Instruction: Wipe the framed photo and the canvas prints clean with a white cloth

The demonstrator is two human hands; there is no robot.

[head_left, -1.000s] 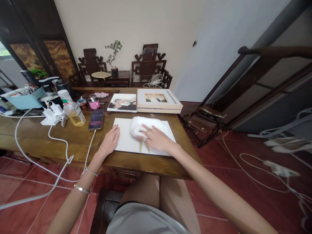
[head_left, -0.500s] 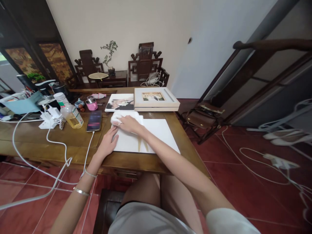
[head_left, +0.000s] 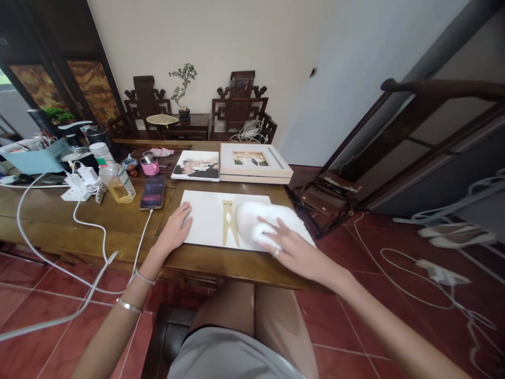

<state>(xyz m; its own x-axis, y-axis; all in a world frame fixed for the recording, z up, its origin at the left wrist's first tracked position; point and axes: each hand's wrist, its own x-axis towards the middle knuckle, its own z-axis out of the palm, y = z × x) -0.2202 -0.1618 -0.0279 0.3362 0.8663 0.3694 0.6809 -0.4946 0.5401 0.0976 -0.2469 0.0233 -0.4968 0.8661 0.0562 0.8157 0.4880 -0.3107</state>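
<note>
A white flat panel, the back of a picture frame with a tan stand strip, lies on the wooden table in front of me. My left hand rests flat on the panel's left edge with fingers stretched out. My right hand presses a white cloth onto the panel's right end near the table's front right corner, fingers spread over the cloth.
Behind the panel lie a photo print and a cream frame. To the left are a phone on a white cable, an oil bottle, a pink cup and chargers. Cables trail over the red tile floor.
My right hand has swept the cloth from the panel's far left corner across to its right end. The tan stand strip now shows fully. My left hand has stayed put.
</note>
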